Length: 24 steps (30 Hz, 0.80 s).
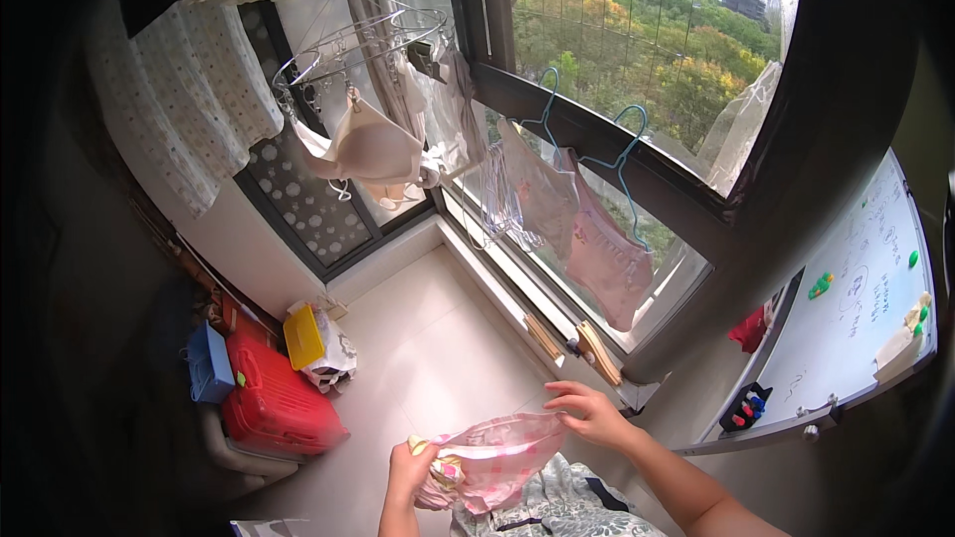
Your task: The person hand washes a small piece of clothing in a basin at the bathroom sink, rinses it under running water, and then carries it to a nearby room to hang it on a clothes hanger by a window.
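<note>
Pink-and-white checked underpants (507, 462) are stretched between my two hands at the lower middle. My left hand (410, 473) grips one side, together with a bunched yellowish patterned cloth (448, 468). At the other end, the thumb and finger of my right hand (589, 414) pinch the waistband, the remaining fingers spread. Ahead, a pink pair of underpants (608, 253) and a paler pair (541, 194) hang from blue wire hangers (633, 136) by the window. A beige bra (377, 142) is clipped to a round metal drying rack (358, 45) higher up on the left.
A red suitcase (280, 395), a blue box (210, 362) and a yellow container (304, 335) stand at the left. On the right is a whiteboard (843, 298) bearing handwriting, with a pen holder (746, 409). Several wire hangers (501, 201) hang bunched near the window. Patterned fabric (186, 97) hangs upper left.
</note>
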Each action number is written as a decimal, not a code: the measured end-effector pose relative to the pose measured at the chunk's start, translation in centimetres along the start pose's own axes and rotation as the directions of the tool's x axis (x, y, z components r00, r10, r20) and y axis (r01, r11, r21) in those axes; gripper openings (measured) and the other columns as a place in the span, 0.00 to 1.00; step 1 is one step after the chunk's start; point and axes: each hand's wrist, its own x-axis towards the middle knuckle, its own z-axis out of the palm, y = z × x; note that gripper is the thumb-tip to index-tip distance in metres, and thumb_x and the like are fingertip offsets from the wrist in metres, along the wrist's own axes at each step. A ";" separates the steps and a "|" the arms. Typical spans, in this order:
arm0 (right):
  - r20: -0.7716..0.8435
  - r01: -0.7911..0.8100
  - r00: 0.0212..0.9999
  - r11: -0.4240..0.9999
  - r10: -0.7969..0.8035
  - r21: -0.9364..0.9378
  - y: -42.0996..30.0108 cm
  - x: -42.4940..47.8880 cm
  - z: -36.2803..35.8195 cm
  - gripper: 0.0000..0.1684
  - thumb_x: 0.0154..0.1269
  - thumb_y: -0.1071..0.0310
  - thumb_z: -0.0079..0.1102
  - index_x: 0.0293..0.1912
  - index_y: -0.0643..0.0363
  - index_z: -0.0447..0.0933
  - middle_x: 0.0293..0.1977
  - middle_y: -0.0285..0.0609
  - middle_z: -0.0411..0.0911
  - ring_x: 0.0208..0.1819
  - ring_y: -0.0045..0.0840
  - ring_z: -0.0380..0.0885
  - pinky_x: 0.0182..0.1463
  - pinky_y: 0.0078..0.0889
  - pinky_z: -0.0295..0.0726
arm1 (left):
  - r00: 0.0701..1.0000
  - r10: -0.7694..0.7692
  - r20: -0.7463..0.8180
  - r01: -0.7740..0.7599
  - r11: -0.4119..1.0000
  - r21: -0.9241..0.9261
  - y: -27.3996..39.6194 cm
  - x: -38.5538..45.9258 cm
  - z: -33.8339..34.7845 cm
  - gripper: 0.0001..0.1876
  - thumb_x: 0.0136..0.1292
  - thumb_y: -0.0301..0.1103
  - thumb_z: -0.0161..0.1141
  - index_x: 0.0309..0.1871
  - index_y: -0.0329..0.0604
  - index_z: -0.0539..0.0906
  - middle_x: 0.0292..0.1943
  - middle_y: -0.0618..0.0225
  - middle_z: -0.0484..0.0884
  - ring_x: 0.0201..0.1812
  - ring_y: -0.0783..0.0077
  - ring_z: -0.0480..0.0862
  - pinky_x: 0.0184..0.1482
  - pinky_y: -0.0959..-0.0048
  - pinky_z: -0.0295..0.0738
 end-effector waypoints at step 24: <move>-0.876 -0.344 0.482 0.928 0.040 -0.147 -8.9 9.5 -10.1 0.11 0.59 0.67 0.49 0.28 0.67 0.73 0.12 0.34 0.64 0.13 0.14 0.66 0.15 0.16 0.62 | 0.799 0.048 0.600 -0.323 0.875 0.361 12.2 20.5 -3.0 0.15 0.53 0.40 0.51 0.25 0.33 0.73 0.14 0.61 0.73 0.10 0.72 0.72 0.08 0.76 0.63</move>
